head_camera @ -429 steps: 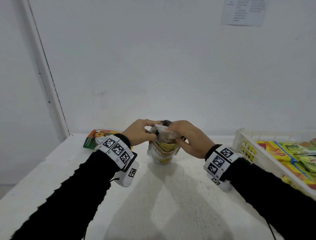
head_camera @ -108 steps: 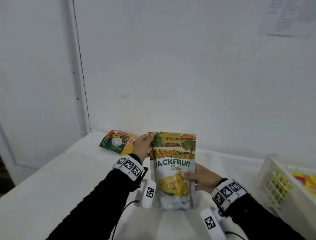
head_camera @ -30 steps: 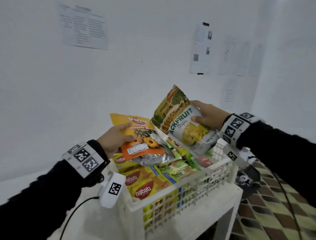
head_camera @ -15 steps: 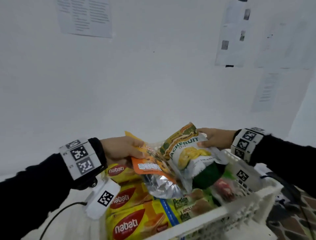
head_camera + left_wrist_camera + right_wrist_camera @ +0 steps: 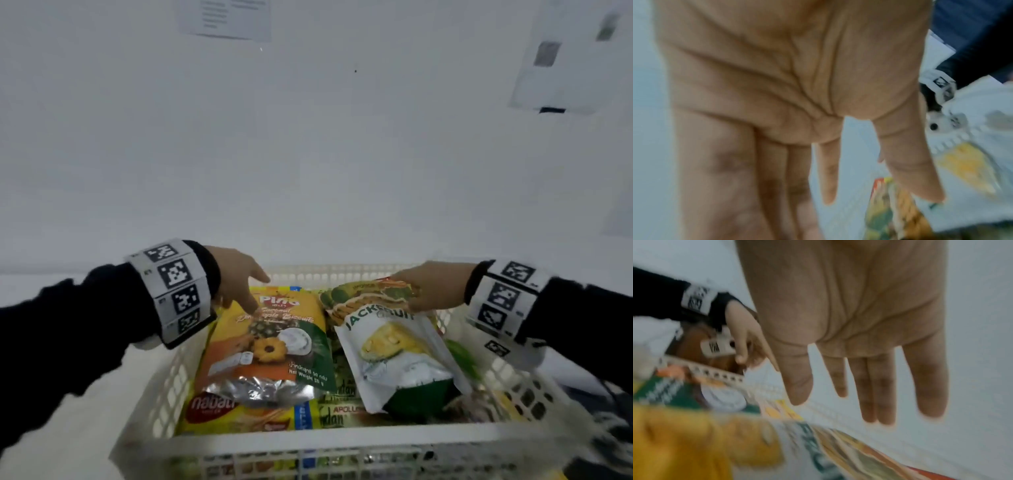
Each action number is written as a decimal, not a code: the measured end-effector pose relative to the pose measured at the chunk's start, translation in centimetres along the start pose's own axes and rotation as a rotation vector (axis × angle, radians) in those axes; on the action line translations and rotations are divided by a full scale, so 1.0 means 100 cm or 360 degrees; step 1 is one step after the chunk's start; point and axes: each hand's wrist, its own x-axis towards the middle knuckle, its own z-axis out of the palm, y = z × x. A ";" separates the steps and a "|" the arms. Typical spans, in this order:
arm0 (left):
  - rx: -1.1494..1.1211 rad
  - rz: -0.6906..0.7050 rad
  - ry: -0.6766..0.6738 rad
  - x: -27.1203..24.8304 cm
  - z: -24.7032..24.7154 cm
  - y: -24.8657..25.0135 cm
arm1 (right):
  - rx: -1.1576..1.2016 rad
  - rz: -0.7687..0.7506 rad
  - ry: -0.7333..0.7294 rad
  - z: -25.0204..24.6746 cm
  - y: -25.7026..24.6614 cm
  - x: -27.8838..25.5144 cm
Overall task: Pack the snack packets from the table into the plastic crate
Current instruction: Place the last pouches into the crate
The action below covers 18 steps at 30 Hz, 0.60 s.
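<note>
A white plastic crate (image 5: 308, 442) stands in front of me, filled with snack packets. The orange pineapple biscuit packet (image 5: 270, 346) lies on the left side of the pile. The white jackfruit chips pouch (image 5: 394, 349) lies on the right side. My left hand (image 5: 239, 284) hovers over the top of the biscuit packet with fingers straight, as the left wrist view (image 5: 818, 162) shows. My right hand (image 5: 431, 284) is just above the top of the jackfruit pouch, fingers spread and holding nothing (image 5: 859, 386).
Yellow Nabati wafer packs (image 5: 219, 407) and green pandan packets (image 5: 339, 411) lie underneath in the crate. The crate sits on a white table (image 5: 68, 411) against a white wall with paper sheets (image 5: 226, 17). Patterned floor shows at the lower right (image 5: 613, 428).
Both hands have let go of their packets, which now lie flat in the crate. The fingers of both hands have opened and lifted slightly off the packets.
</note>
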 end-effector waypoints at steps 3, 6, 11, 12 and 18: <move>-0.0074 0.0147 0.0014 0.004 -0.001 0.012 | 0.0281 -0.0419 -0.0068 0.000 -0.013 0.001; 0.0022 0.0204 -0.0247 0.010 0.009 0.028 | 0.0145 -0.0433 -0.0366 0.015 -0.026 0.007; 0.0391 0.0229 -0.0486 0.018 0.027 0.041 | -0.0022 -0.0364 -0.0462 0.034 -0.036 0.023; 0.0403 0.0229 -0.0488 0.020 0.029 0.041 | -0.0054 -0.0357 -0.0468 0.035 -0.036 0.025; 0.0560 0.0226 -0.0416 0.022 0.048 0.046 | -0.0024 -0.0302 -0.0400 0.052 -0.041 0.027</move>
